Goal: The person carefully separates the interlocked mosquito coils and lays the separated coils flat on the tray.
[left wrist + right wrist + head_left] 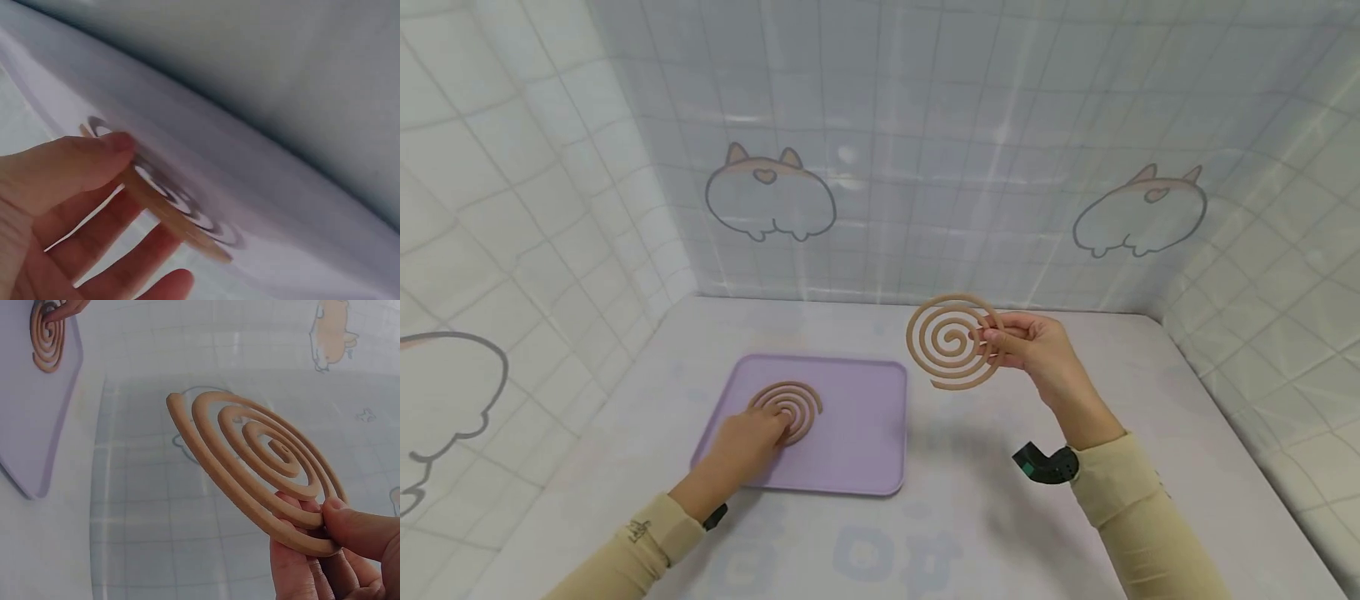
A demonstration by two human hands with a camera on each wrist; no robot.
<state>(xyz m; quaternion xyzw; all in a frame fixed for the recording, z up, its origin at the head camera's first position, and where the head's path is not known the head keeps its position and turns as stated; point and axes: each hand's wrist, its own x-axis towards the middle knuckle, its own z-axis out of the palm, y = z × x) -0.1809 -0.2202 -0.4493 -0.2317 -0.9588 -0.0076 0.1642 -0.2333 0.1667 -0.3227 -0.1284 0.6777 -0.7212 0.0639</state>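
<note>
Two tan mosquito coils are in view. One mosquito coil [956, 386] is held up off the table, face toward the head camera, pinched at its right edge between the thumb and fingers of my right hand [1037, 346]. The right wrist view shows that same coil [219, 472] tilted, with the thumb on one side and fingers on the other. Over the left part of a purple tray [857, 425], my left hand [745, 446] pinches the other mosquito coil [808, 396]. In the left wrist view, its thumb and fingers lie on opposite sides of this coil [187, 231].
The pale table [970, 533] has faint printed shapes near its front. Tiled-pattern sheeting [925, 167] with drawn animal figures stands behind the table and along both sides. Dark wrist devices, such as the right one [1048, 465], stick out from the cuffs.
</note>
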